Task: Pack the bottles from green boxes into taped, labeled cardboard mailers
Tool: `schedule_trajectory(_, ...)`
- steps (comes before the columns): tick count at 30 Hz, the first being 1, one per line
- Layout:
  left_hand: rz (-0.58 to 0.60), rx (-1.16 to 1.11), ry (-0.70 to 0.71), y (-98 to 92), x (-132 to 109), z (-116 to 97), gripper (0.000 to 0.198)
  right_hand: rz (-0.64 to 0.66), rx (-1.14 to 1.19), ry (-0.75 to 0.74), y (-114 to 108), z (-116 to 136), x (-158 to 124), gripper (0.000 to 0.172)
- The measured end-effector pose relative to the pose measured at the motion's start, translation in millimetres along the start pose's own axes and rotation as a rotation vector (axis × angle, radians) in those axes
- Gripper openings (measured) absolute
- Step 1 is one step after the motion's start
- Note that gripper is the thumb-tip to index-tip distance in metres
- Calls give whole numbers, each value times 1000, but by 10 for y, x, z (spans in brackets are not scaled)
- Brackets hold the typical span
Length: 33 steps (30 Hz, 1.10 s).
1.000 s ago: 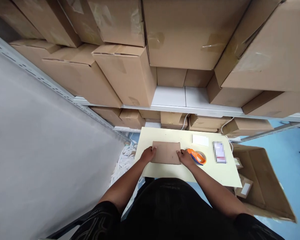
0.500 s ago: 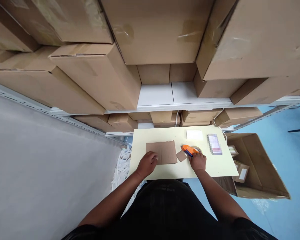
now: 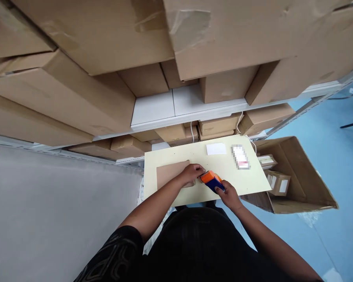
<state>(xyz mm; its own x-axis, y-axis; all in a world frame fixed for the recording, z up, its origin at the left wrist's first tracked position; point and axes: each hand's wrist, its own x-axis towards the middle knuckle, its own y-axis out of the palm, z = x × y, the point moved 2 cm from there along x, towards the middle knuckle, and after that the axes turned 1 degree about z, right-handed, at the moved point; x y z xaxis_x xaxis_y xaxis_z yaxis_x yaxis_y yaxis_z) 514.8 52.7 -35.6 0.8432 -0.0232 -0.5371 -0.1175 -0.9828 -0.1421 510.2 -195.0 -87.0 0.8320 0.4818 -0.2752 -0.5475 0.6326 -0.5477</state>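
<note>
My right hand (image 3: 229, 194) grips a blue and orange tape dispenser (image 3: 213, 181) by its near end, holding it above the tabletop (image 3: 247, 182). My left hand (image 3: 192, 173) is at the dispenser's front end, its thumb and fingers pinched together. Whatever lies between those fingertips is too small to make out. Beneath my left wrist and hand lies a flat brown cardboard box (image 3: 167, 172), partly covered by my forearm.
A white stack of paper (image 3: 216, 149) and a blurred-out phone-like object (image 3: 240, 156) lie farther back. To the right stands a large open carton (image 3: 307, 172) with small labelled boxes (image 3: 278, 183) inside. Shelves (image 3: 153, 111) of cartons rise beyond the table; a grey wall (image 3: 47, 207) is at left.
My right hand has picked up the tape dispenser and turned it towards the left. My left hand has moved right, from the cardboard to the dispenser's front. The camera view has shifted right.
</note>
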Motion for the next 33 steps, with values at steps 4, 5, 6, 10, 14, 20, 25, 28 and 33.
schedule_trajectory(4, 85, -185, -89, 139, -37, 43, 45, -41, 74, 86, 45, -71, -47, 32)
schedule_trajectory(5, 80, -196, -113, 160, -41, 54, 45, -56, 96, 105, 60, -67, -56, 37)
schedule_trajectory(6, 68, -189, -136, 173, -45, 65, 43, -73, 117, 125, 77, -54, -66, 42)
schedule_trajectory(10, 1, 34, -116, 121, -79, 85, 26, -126, 260, 211, 195, 64, -139, 57)
schedule_trajectory(14, 4, 451, 80, -23, -151, 33, 19, -161, 494, 309, 427, 203, -322, 62)
schedule_trajectory(20, 105, 676, 172, 28, -144, -23, 19, -300, 755, 462, 677, 298, -678, 61)
schedule_trajectory(25, 167, 805, 134, 187, 4, -81, 20, -307, 705, 448, 606, 244, -828, 59)
schedule_trajectory(28, 125, 921, 87, 77, 157, -188, 23, -142, 816, 499, 620, 142, -982, 56)
schedule_trajectory(33, 145, 981, -7, -163, 433, -360, 22, -102, 1125, 651, 581, -119, -1141, 47)
